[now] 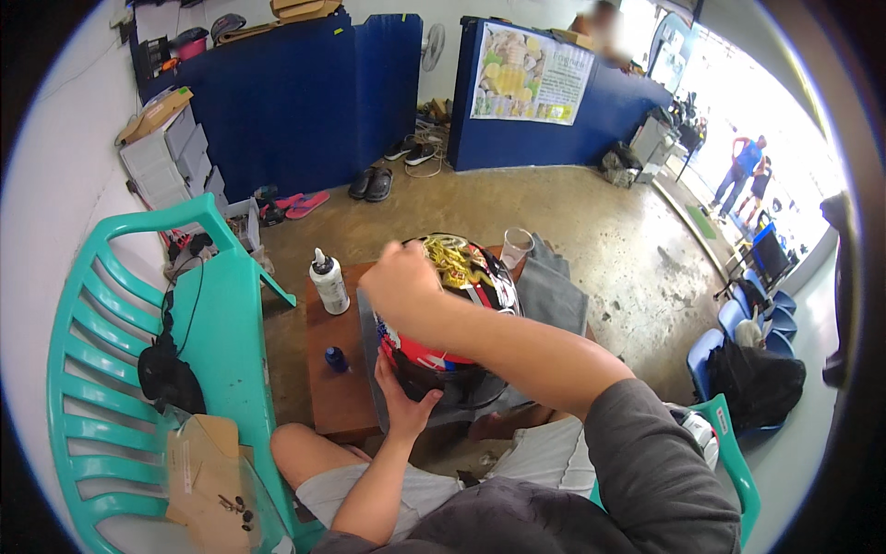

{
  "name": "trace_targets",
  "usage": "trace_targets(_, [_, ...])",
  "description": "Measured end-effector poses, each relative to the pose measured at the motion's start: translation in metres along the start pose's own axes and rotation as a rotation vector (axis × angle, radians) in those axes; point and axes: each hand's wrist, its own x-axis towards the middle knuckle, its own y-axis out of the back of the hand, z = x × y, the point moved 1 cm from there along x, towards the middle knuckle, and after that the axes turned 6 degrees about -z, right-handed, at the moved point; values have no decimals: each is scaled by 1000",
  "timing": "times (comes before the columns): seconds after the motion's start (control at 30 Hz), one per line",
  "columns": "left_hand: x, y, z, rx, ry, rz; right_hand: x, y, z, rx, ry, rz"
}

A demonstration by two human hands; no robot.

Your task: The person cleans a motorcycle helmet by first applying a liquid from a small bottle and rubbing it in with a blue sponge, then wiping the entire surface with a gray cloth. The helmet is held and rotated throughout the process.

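Observation:
A glossy black, red and white helmet (pixel 461 342) with gold decoration on top sits on a grey cloth (pixel 559 300) on a wooden table (pixel 325 406). My left hand (pixel 399 397) grips the helmet's lower left side. My right hand (pixel 402 284) is closed at the helmet's upper left, its arm crossing over the shell; whatever it holds is hidden. To the left stand a white squeeze bottle (pixel 329 286) with a pointed nozzle and a small dark blue bottle (pixel 336 359). A clear plastic cup (pixel 516 246) is behind the helmet on the right.
A teal bench (pixel 212 342) with cardboard (pixel 203 448) is at left. Blue chairs (pixel 706 360) with a black bag (pixel 757 388) stand right. Shoes (pixel 371 185) lie by blue partitions (pixel 258 102). A person (pixel 600 32) is behind one; two people (pixel 739 166) stand in the doorway.

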Motion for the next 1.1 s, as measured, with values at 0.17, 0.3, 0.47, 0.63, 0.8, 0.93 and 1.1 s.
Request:
trace_targets(0.17, [-10, 3, -16, 45, -23, -81, -11, -25, -62, -187, 233, -4])
trace_targets(0.3, [-13, 2, -22, 48, 34, -153, -21, -37, -66, -208, 336, -37])
trace_targets(0.47, [-4, 1, -13, -39, -42, -62, -26, -7, -6, 109, 90, 36])
trace_targets(0.63, [-7, 2, -3, 114, -12, -68, -29, -4, 98, 630, -123, 115])
trace_targets(0.8, [-7, 4, -2, 87, -4, -59, -29, -59, 177, 1125, -442, 131])
trace_targets(0.93, [-7, 3, 0, 109, -16, -54, -23, -77, 197, 1172, -399, 122])
trace_targets(1.1, [-8, 0, -5, 52, 5, -41, -34, -43, 144, 803, -272, 309])
